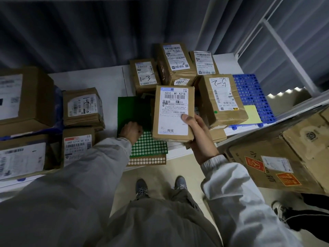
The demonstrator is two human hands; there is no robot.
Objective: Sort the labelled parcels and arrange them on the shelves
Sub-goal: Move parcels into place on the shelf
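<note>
Your right hand (197, 138) grips the labelled parcel (172, 113), thumb on its label, above the green perforated sheet (147, 145). Your left hand (130, 131) rests curled on that sheet; what it holds, can't tell. Marked parcels (145, 74) crowd behind; cardboard box (284, 154) right.

- A brown cardboard parcel (173, 113) is held up above the white shelf (106, 82), label side up — its white label reads 501E-M1 A21B.
- Behind it lie three parcels marked by hand: 1-3 (144, 75), 3-2 (176, 63) and 5-2 (222, 100), the last tilted.
- More labelled parcels (82, 107) sit on the shelf's left — flat, close together.
</note>
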